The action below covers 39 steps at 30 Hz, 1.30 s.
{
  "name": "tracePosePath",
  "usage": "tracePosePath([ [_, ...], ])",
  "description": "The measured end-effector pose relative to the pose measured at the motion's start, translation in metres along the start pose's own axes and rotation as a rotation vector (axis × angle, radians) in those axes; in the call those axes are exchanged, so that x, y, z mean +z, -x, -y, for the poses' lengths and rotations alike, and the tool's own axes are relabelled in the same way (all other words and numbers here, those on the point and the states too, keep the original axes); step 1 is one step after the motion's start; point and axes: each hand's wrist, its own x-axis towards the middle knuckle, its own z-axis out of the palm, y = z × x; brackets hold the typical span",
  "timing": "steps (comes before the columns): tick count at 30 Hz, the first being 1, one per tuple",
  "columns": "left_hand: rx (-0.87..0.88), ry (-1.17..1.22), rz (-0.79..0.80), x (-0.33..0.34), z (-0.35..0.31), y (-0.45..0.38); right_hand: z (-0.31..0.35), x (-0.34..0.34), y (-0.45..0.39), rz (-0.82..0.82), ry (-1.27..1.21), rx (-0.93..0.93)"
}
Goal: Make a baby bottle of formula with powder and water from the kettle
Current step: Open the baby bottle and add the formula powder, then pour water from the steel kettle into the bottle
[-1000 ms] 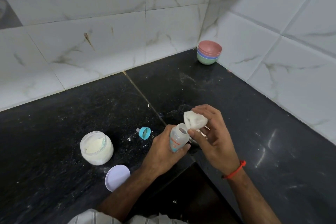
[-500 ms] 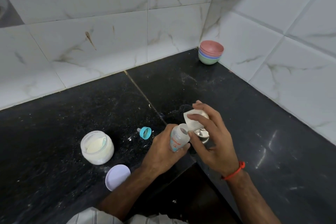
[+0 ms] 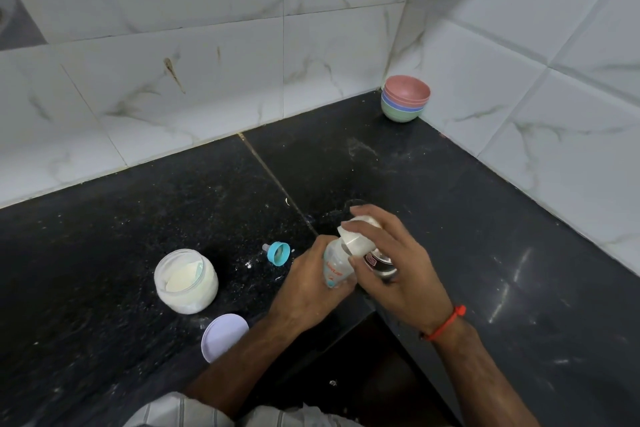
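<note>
Bottle gripped in left hand, fingers clenched round its body, raised just above tabletop edge, mouth kept open and steady. Right hand fingers grasping white scoop-like piece, tipped at bottle mouth, probably to drop powder in cleanly; contents not visible. Shiny metal vessel just behind, mostly hidden, possibly kettle. Nearer, left: loose lid set aside, then open powder jar, within easy reach for scooping. Beyond: teal teat ring lying on its side, parked until filling ends. Farthest, in corner: stacked bowls, unused.
</note>
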Motion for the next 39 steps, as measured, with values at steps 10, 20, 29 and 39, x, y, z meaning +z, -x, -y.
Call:
tracePosePath([
  [10, 0.187, 0.029, -0.234, -0.014, 0.018, 0.012, -0.017, 0.035, 0.015, -0.353, -1.095, 0.787],
  [20, 0.091, 0.093, -0.391, -0.040, 0.038, 0.036, -0.050, 0.121, 0.051, 0.094, -0.307, 0.691],
  [29, -0.022, 0.093, -0.437, -0.057, 0.037, 0.048, -0.066, 0.173, 0.046, 0.449, 0.080, 0.591],
  [39, -0.048, 0.092, -0.426, -0.055, 0.039, 0.052, -0.047, 0.110, 0.048, -0.186, 0.099, 0.317],
])
